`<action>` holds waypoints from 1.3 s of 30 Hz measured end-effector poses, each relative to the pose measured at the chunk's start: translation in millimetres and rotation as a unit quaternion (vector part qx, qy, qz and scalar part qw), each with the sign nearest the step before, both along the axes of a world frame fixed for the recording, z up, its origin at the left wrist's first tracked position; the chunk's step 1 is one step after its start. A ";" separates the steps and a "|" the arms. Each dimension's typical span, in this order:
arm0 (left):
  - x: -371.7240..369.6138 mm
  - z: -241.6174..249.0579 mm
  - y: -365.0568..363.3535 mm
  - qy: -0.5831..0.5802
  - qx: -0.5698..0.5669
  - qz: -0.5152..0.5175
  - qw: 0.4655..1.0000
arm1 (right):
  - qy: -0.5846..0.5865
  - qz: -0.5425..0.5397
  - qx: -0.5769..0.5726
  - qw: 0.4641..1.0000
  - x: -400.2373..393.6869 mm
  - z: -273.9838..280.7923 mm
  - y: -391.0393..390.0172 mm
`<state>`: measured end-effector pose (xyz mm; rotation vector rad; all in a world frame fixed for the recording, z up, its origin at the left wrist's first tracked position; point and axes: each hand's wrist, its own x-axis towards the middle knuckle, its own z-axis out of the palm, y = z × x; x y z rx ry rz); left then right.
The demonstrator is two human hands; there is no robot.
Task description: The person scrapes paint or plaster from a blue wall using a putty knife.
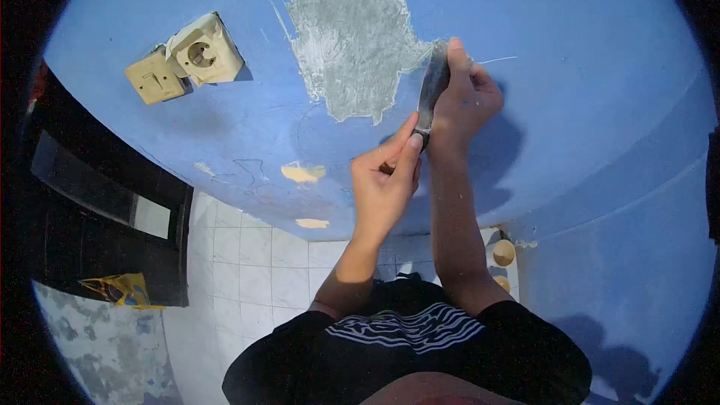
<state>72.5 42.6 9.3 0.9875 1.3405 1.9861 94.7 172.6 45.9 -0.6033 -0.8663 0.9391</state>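
Observation:
A flat dark metal blade [433, 86], like a scraper or knife, stands nearly upright against the blue wall [585, 90]. My left hand [384, 180] pinches its lower end near the dark handle, with thumb and index finger extended along it. Higher up, my right hand [466, 97] grips the blade's right side, its thumb along the top and the other fingers curled. The blade's tip is at the right edge of a rough grey patch [352, 37], where the blue paint is absent. A thin pale scratch runs right from behind my right hand.
A socket [201, 55] and a switch [155, 79] protrude from the wall at upper left. Two cream chips [304, 173] mark the lower wall. Below are white floor tiles [255, 246], a dark door frame [112, 217] at left, a yellow bag [127, 290] and a round tan object [504, 253].

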 end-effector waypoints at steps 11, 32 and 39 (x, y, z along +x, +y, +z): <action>5.1 -12.8 1.4 -0.033 -0.005 0.003 0.999 | 0.028 0.032 -0.016 0.999 4.5 5.6 -19.4; 7.9 -15.8 8.0 -0.014 0.002 0.002 1.000 | -0.058 -0.068 0.061 0.994 10.3 5.4 -11.4; 9.2 -8.6 6.2 0.006 -0.011 0.033 0.999 | -0.071 -0.066 0.055 0.994 5.7 2.1 3.6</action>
